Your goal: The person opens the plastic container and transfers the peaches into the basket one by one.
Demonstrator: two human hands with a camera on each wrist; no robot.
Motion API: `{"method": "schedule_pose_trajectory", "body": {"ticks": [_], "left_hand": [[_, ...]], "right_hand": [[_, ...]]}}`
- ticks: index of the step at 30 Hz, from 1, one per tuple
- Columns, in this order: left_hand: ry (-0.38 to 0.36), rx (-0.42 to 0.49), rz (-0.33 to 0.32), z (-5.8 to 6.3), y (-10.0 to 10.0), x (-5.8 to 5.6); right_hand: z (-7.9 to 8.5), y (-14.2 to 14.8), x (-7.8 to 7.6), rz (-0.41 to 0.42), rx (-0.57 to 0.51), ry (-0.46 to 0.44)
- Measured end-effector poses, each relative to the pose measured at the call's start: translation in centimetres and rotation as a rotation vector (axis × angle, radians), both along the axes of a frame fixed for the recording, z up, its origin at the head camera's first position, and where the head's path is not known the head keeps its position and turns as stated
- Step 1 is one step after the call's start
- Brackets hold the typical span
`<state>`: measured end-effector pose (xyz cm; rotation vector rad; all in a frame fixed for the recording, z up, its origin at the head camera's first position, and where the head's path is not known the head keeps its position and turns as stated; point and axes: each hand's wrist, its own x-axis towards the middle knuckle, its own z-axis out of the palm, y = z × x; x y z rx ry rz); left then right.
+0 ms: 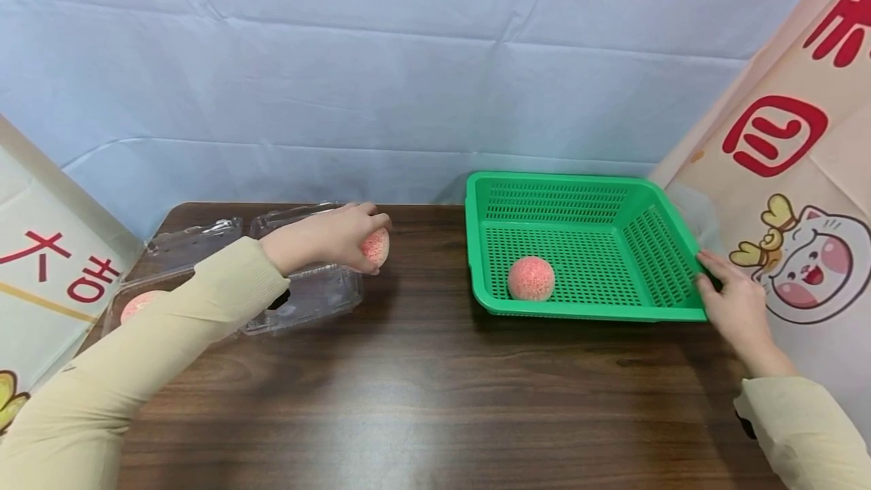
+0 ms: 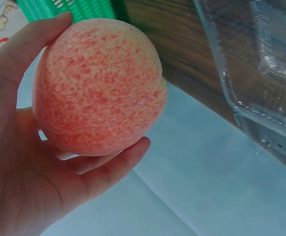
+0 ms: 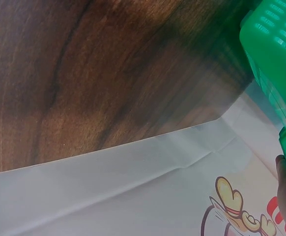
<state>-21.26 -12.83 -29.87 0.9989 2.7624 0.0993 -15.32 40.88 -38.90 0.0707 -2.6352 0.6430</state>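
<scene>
Cloth behind: a pale blue backdrop hangs beyond both hands, with printed sheets outward of each arm.
Table: dark wood grain lies under both hands, bare between the left hand and the basket.
Green basket: its rim starts well to the right of the left hand and ends in the right hand; the long axis runs from one hand toward the other, hollow side up, probably so that the left hand can reach in.
Clear plastic packs: these lie beneath and to the left of the left hand, partly hidden by that forearm.
Right hand: bent fingers grip the basket's right rim near its front corner, presumably to steady it.
Left hand: thumb and curled fingers cradle a peach from opposite sides, likely because its round body could roll.
Held peach: this one is in the left hand, above the packs' right edge; nearly round, it shows no clear long axis, its crease facing away from the palm.
Other peaches: one sits in the basket's front left corner, between the hands; another lies in a pack left of the left hand, half hidden.
</scene>
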Motion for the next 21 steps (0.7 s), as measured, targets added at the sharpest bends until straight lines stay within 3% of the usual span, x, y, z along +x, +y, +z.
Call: {"method": "schedule_pose_trajectory", "body": {"ticks": [21], "left_hand": [[0.008, -0.005, -0.033, 1.0, 2.9, -0.3]], "right_hand": [[-0.1, 0.0, -0.1, -0.002, -0.008, 0.011]]}}
